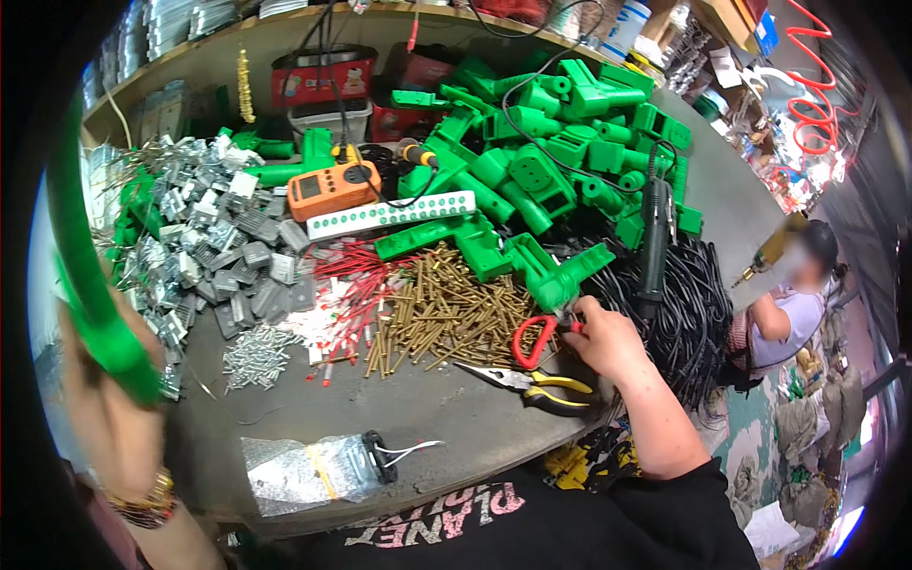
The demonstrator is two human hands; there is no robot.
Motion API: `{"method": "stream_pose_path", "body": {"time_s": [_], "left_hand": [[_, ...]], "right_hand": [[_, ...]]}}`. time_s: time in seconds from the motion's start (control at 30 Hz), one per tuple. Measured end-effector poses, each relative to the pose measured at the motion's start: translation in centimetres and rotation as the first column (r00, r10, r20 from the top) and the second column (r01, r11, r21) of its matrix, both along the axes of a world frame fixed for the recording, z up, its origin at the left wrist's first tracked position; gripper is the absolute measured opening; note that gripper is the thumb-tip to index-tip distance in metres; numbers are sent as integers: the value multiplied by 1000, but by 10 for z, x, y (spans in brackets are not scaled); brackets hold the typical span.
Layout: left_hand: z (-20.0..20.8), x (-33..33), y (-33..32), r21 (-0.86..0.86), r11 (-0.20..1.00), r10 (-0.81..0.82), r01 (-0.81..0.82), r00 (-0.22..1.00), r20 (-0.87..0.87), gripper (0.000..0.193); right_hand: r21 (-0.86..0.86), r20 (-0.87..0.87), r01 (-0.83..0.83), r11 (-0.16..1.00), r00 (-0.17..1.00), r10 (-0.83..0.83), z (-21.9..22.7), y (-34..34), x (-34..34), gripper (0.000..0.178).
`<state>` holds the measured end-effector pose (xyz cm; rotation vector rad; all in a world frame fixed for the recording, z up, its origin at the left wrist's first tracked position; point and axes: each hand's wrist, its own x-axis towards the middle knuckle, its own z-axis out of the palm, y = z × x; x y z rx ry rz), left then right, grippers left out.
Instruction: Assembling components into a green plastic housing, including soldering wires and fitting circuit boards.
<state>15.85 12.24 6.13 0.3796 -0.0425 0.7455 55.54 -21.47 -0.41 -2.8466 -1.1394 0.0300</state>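
At the far left my left hand, a beaded bracelet on its wrist, is closed around a long green plastic part. The part is smeared by motion and stands upright close to the camera. My right hand is closed on one handle of red-handled scissors at the right of the table; the blades are mostly hidden against a green plastic housing. Just below lie pliers with yellow and black handles. Near the table's front edge is a bubble-wrapped component with white wires.
Green housings are heaped at the back, by an orange meter and a white power strip. Metal parts, small screws, long brass screws and black cables cover the table. An electric screwdriver hangs right; another person sits beyond.
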Motion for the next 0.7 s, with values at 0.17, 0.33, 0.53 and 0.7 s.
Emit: {"method": "stream_pose_path", "body": {"time_s": [0.17,0.33,0.53,0.7], "left_hand": [[14,-52,1,204,927,296,-315,948,121,38],[-25,-55,-34,453,873,195,-178,981,10,42],[-55,-37,-71,775,602,610,-192,737,-291,52],[-48,-75,-33,431,750,659,-502,622,-422,54]], "right_hand": [[318,-133,0,948,990,45,-17,-9,9,32],[451,-520,242,859,854,33,20,-26,23,18],[95,-409,32,995,912,10,30,-8,28,65],[263,-540,139,955,841,26,29,-19,29,55]]}}
